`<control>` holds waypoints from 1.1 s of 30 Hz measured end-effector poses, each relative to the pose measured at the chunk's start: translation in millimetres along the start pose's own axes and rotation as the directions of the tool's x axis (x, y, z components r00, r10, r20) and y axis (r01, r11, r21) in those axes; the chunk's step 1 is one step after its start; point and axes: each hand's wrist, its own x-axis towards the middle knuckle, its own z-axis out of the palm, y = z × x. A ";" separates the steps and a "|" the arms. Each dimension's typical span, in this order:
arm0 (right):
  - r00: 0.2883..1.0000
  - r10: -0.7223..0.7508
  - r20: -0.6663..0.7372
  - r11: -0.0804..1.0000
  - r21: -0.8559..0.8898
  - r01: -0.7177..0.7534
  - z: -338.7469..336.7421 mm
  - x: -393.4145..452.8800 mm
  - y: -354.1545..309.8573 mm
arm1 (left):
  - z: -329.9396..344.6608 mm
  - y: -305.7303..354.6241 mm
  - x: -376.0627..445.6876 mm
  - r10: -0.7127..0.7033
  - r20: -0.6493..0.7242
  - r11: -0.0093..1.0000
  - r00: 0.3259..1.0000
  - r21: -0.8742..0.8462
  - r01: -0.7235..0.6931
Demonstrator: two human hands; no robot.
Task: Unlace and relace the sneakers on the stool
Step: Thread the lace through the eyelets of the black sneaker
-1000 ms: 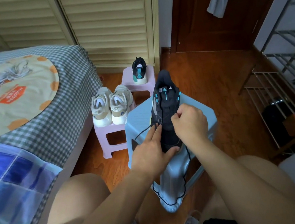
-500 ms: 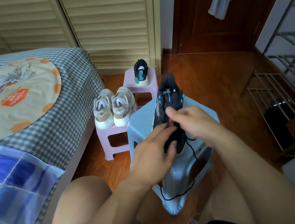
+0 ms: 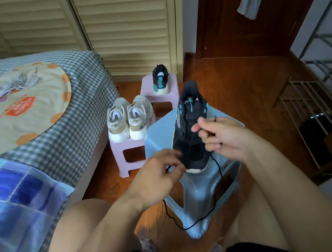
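1. We work on the black sneaker (image 3: 191, 135), which stands toe toward us on the pale blue stool (image 3: 197, 187), between our knees.
2. Our right hand (image 3: 223, 137) has its grip closed in a pinch on the black lace (image 3: 218, 167), a small loop of it showing above the fingers; the left hand (image 3: 158, 175) curls its fingers round the other run of lace by the toe.
3. To do this step well, we judge it best to draw each run through evenly, one eyelet row at a time, with the shoe held flat on the surface.
4. We should gather the slack that hangs down over the stool's front in a long loop, lest it snag.
5. The sneaker is black with teal eyelet tabs, a pale sole and an upright tongue; which rows are laced we cannot tell.
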 end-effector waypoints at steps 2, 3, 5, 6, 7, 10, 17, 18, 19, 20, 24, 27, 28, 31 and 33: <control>0.992 0.031 0.125 0.993 -0.118 -0.016 9.2 -1.8 2.4 | 2.3 6.8 4.0 -0.033 -0.100 0.986 0.994 -0.163 0.017; 0.981 0.048 0.187 0.983 -0.184 -0.013 13.6 -2.9 3.6 | 3.6 10.6 6.9 -0.078 -0.117 0.946 0.990 -0.321 0.036; 0.961 0.059 0.272 0.957 -0.289 0.023 21.7 -4.1 6.1 | 4.3 16.4 14.0 -0.165 -0.062 0.774 0.984 -0.627 0.090; 0.959 0.047 0.280 0.944 -0.327 0.049 24.7 -3.2 7.6 | 4.9 18.1 16.5 -0.195 -0.012 0.673 0.981 -0.729 0.125; 0.965 0.026 0.262 0.928 -0.366 0.075 26.8 -2.0 9.2 | 5.7 19.1 17.9 -0.210 0.039 0.580 0.977 -0.799 0.157; 0.985 -0.058 0.162 0.827 -0.545 0.138 34.0 -2.5 12.0 | 6.5 15.6 19.5 -0.232 0.031 0.658 0.972 -0.731 0.181; 0.832 -0.540 -0.129 0.572 -0.781 0.250 9.1 18.8 -35.4 | 3.8 3.5 37.3 -0.420 -0.155 0.850 0.894 -0.413 0.328; 0.823 -0.560 -0.097 0.453 -0.868 0.206 5.8 26.9 -43.2 | 5.8 4.6 40.6 -0.441 -0.176 0.837 0.880 -0.435 0.333; 0.840 -0.540 -0.050 0.316 -0.937 0.148 3.3 36.3 -45.6 | 8.2 5.3 43.2 -0.464 -0.191 0.819 0.865 -0.465 0.337; 0.868 -0.497 -0.016 0.205 -0.974 0.099 1.9 44.9 -44.7 | 10.7 5.4 44.8 -0.489 -0.193 0.795 0.851 -0.501 0.343; 0.924 -0.382 -0.017 0.171 -0.984 0.053 -11.9 65.5 -24.8 | 16.6 -1.7 48.5 -0.596 -0.151 0.661 0.789 -0.650 0.375; 0.887 -0.457 -0.072 0.197 -0.980 0.022 -14.1 67.0 -21.8 | 18.0 -8.1 52.8 -0.616 -0.203 0.647 0.761 -0.682 0.342; 0.879 -0.466 -0.099 0.218 -0.976 0.006 -11.8 66.0 -20.7 | 17.8 -9.4 54.1 -0.606 -0.228 0.657 0.762 -0.684 0.318; 0.863 -0.465 -0.199 0.357 -0.934 -0.023 -9.7 60.9 -14.4 | 15.2 -14.9 58.5 -0.569 -0.286 0.704 0.771 -0.653 0.278; 0.845 -0.484 -0.229 0.398 -0.917 -0.021 -10.2 56.7 -10.4 | 13.7 -18.8 62.1 -0.537 -0.338 0.772 0.773 -0.566 0.289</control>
